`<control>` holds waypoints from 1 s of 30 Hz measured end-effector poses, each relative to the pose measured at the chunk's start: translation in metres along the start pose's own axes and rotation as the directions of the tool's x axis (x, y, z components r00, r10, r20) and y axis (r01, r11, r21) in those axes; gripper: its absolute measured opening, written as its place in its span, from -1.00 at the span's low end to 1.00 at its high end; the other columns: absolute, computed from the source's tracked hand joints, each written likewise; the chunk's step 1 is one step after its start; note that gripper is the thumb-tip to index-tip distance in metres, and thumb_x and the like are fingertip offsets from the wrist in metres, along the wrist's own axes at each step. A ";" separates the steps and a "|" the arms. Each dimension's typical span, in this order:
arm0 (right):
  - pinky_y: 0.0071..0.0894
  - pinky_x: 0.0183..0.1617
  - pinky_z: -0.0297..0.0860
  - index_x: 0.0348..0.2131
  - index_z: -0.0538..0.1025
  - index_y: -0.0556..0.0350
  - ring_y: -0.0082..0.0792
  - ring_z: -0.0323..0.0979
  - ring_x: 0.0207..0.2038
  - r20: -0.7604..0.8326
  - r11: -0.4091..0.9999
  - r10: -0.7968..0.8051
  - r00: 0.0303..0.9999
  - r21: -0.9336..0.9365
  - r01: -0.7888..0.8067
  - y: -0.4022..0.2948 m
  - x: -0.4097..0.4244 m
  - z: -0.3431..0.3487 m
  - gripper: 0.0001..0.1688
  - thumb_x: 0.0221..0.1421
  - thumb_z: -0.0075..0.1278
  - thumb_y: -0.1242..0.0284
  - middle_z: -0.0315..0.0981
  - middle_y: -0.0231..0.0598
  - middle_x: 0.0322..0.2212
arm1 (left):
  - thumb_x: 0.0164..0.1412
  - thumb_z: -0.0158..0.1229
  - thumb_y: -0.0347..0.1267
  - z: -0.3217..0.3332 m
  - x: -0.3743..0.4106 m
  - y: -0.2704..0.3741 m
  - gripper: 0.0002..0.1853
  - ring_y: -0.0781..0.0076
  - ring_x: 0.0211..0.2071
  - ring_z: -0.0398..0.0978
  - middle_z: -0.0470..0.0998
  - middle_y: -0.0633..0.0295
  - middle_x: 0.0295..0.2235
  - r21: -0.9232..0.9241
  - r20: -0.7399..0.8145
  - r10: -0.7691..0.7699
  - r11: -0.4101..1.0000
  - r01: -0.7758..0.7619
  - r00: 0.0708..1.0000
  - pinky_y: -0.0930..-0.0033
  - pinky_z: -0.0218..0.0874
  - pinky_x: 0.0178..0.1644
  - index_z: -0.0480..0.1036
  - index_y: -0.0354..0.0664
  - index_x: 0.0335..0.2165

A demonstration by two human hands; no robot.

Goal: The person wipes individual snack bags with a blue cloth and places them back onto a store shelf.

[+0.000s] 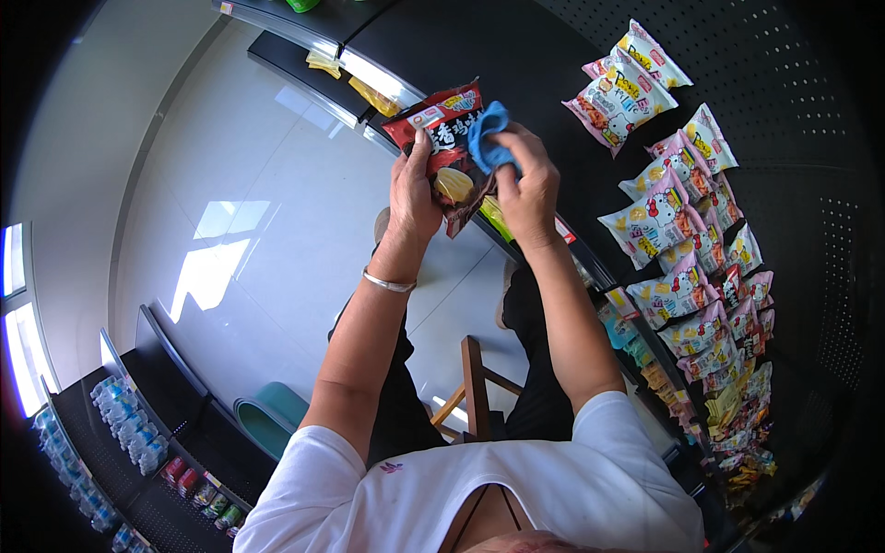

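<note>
My left hand (415, 188) grips the left side of a dark red and black snack bag (453, 148), with the thumb across its printed front. The bag bears writing and a picture of potato chips. A crumpled blue cloth (489, 137) is pinched in the fingers of my right hand (529, 176), pressed against the bag's right edge. Both hands are raised in front of a black shelf (442, 48). White and pink snack bags (622, 100) stand on that shelf, to the right of my hands.
Many more snack bags (681, 287) line the shelf at the right. Yellow packets (373, 95) lie on a lower shelf. A wooden stool (474, 387) is between my legs. At lower left are a teal bin (271, 415) and shelves with bottled water (128, 422). Pale tiled floor (304, 200) spreads to the left.
</note>
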State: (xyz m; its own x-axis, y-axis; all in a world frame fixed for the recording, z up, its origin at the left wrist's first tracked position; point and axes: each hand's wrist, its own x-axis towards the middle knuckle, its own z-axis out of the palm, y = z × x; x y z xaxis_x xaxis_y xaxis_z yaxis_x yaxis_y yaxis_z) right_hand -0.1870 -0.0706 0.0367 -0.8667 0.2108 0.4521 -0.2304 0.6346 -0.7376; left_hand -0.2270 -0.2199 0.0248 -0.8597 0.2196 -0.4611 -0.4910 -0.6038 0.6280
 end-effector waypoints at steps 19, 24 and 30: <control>-0.04 0.18 0.32 -0.05 0.53 0.12 0.02 0.42 0.05 -0.033 0.998 -0.039 0.999 -0.049 0.037 -0.016 -0.011 0.019 -0.52 0.01 -0.04 0.73 0.52 -0.06 -0.05 | 0.39 -0.04 -0.02 -0.012 0.010 0.006 -0.50 0.19 -0.26 0.62 0.58 0.04 -0.20 -0.134 -0.129 0.041 0.989 -0.059 0.991 0.14 0.52 -0.15 0.32 -0.31 -0.08; -0.12 0.18 0.30 -0.17 0.57 0.08 -0.09 0.42 0.02 0.102 0.983 -0.186 0.977 0.007 0.186 -0.038 -0.026 0.030 -0.56 -0.06 -0.02 0.78 0.54 -0.20 -0.09 | 0.39 -0.10 0.03 -0.027 0.018 0.004 -0.42 0.15 -0.16 0.58 0.56 0.02 -0.13 -0.186 -0.145 0.084 0.976 -0.111 0.986 0.14 0.48 -0.06 0.31 -0.29 0.02; -0.14 0.11 0.35 -0.32 0.56 0.11 -0.13 0.46 -0.05 0.129 0.976 -0.197 0.972 0.119 0.182 -0.039 -0.026 0.030 -0.64 -0.10 -0.05 0.83 0.57 -0.21 -0.22 | 0.40 -0.12 0.02 -0.028 0.017 0.016 -0.41 0.06 -0.12 0.57 0.53 -0.04 -0.07 -0.266 -0.149 0.102 0.954 -0.139 0.984 0.05 0.46 -0.01 0.24 -0.28 0.09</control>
State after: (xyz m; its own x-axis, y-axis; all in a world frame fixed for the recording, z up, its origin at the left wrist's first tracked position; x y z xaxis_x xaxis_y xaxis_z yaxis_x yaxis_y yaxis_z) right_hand -0.1690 -0.1232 0.0384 -0.8543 -0.0160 0.5196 -0.4349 0.5696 -0.6975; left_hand -0.2452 -0.2472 0.0094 -0.8748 0.0401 -0.4829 -0.3112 -0.8103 0.4965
